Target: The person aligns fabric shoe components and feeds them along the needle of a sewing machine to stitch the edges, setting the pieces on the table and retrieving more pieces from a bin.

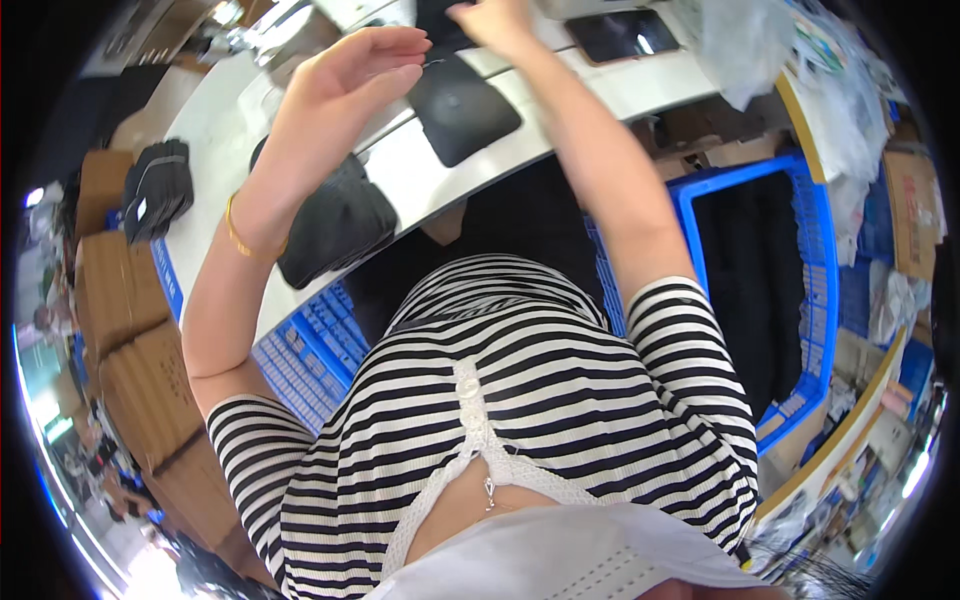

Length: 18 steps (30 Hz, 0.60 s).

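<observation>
My left hand [358, 78] is raised over the white table, its fingers curved and the thumb apart from them, with nothing visible in its grasp. Just beyond its fingertips lies a flat black cloth piece [462, 112]; a small thin pale strand shows at its upper edge. My right hand [497, 26] reaches to the top edge of the view, over another black piece [440, 22]. It is slightly blurred and partly cut off, so its grip is unclear. Below my left wrist sits a stack of black cloth pieces [340, 225].
A dark phone [622, 38] lies right of my right hand. A tied black bundle [160, 190] sits at the table's left end. Blue crates [828, 270] stand below the table, the right one holding black cloth. Cardboard boxes [150, 395] line the left; clear plastic bags [745, 45] hang at right.
</observation>
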Motion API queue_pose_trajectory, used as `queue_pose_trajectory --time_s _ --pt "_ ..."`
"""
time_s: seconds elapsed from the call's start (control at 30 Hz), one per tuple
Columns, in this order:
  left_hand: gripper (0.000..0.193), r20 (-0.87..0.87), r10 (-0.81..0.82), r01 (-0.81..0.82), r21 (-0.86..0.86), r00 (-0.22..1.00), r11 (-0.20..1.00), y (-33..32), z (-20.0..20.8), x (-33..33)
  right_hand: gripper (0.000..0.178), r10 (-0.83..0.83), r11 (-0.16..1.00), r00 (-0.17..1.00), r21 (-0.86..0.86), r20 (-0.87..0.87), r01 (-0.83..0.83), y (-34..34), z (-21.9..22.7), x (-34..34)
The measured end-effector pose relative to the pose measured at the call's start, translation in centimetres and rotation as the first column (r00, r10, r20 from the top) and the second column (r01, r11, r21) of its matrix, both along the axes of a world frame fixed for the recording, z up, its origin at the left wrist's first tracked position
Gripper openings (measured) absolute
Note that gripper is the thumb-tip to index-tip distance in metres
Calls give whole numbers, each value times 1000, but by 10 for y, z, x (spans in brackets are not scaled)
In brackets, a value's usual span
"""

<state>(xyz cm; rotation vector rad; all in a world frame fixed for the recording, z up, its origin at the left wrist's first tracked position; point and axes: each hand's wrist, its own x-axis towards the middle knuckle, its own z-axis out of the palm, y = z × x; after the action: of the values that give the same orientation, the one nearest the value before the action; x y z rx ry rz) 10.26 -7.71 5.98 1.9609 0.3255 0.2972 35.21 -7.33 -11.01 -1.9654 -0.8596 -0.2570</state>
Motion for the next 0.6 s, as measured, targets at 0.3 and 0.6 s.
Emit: queue_pose_trajectory --time_s 0.3,0.6 --pt "44 -86 605 -604 43 791 796 19 -46 -154 39 521 833 730 80 -443 -547 -127 40 -71" --pt "44 -208 558 -567 -555 803 609 -20 -76 -124 53 264 963 959 86 -104 -256 -122 27 -159"
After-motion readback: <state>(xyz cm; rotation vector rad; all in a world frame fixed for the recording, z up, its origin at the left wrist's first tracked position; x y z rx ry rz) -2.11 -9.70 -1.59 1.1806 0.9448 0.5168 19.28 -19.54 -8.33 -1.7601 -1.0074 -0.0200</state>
